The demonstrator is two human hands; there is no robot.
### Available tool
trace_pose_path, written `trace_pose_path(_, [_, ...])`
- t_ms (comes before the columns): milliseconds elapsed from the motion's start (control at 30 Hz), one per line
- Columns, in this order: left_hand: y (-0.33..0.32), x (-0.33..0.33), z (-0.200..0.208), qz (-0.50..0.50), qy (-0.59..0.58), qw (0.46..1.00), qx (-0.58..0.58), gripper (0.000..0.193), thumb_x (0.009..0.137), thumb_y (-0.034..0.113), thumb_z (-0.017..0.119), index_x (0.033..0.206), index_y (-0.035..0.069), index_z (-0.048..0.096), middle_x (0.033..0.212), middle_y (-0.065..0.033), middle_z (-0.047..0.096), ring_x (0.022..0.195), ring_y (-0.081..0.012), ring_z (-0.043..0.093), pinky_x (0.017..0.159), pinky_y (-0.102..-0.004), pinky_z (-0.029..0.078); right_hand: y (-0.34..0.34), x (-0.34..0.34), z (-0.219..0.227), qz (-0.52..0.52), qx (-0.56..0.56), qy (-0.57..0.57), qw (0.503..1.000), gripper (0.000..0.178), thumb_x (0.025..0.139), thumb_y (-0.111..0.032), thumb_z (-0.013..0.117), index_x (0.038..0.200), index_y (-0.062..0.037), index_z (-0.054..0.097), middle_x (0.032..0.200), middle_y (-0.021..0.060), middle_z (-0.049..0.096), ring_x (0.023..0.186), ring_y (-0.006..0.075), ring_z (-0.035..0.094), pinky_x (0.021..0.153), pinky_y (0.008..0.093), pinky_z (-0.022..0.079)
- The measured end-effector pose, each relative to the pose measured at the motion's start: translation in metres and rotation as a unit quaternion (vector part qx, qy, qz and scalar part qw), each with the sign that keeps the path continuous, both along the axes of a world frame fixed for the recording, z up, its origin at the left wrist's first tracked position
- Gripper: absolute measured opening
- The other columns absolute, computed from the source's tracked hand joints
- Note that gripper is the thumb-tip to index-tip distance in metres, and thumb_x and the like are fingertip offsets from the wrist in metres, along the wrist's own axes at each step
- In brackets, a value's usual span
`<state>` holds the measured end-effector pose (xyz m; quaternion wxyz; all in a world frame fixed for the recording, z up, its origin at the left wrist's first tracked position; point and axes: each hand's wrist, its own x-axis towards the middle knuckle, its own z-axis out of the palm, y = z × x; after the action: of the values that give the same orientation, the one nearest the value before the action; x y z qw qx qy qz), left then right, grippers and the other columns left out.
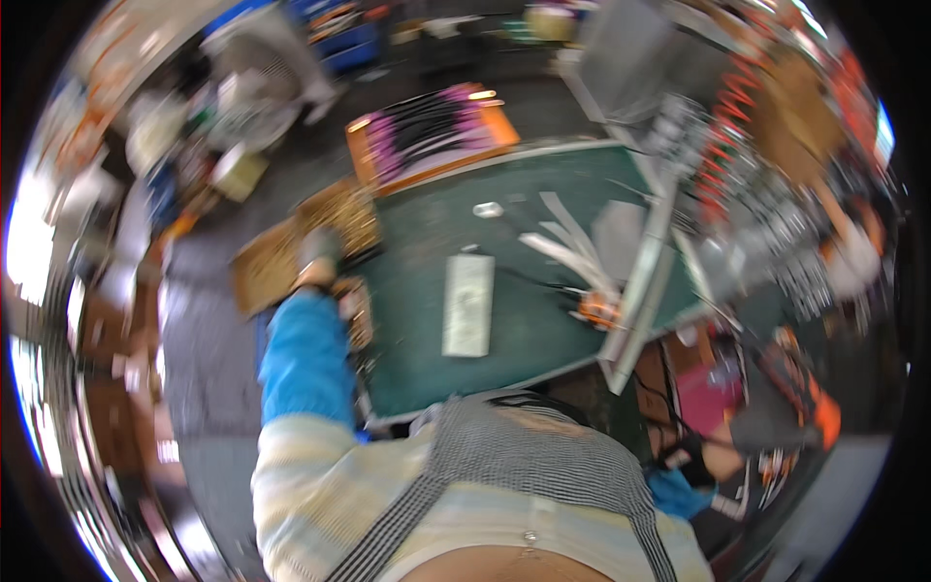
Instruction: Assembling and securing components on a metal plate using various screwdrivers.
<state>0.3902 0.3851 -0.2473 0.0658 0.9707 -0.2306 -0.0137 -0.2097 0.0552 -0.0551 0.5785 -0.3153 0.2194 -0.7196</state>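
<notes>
My left hand (322, 250), in what looks like a grey glove, reaches over a cardboard box (267, 262) at the left edge of the green work surface. Small brass-coloured parts (351, 221) fill the box beside its fingers. Motion blur smears the fingers, so neither their pose nor any held part shows. Low beside my body at the right is the blue sleeve (679, 493) of my right arm. My right hand (683, 454) appears as a dark, blurred shape there, its fingers unclear. A pale rectangular block (468, 308) lies on the green work surface (417, 359).
An orange tray (504, 131) of black cables with purple ends stands at the back. White strips (562, 254), an orange-and-black tool (596, 308) and long metal rails (640, 291) lie on the right. A red coiled hose (718, 145) hangs beyond. Another person (853, 254) is at far right.
</notes>
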Motion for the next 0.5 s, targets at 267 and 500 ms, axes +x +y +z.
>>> trace_pose_path(267, [-0.009,0.026,-0.024,0.093,0.288,0.865,-0.401,0.021,0.093,0.014,0.045,0.092,0.008,0.065,0.071,-0.0019,0.057,0.062,-0.0115,0.053,0.051,-0.0263,0.041,-0.016,-0.01,0.03,0.095,-0.16,-0.15,0.971,0.064,0.077,-0.07,0.055,0.098,-0.0099,0.056,0.079,0.0001,0.057,0.075,0.018,0.056,0.073,0.0387,0.048])
trace_pose_path(500, [-0.085,-0.049,0.057,0.032,0.603,0.496,-0.624,0.015,0.092,0.019,0.056,0.096,0.005,0.062,0.068,0.0046,0.049,0.054,-0.0034,0.039,0.042,-0.0161,0.029,-0.012,-0.03,0.032,-0.02,-0.005,-0.156,0.987,0.075,0.074,-0.073,0.057,0.107,-0.0059,0.057,0.087,0.0084,0.062,0.088,0.0258,0.06,0.075,0.0435,0.05])
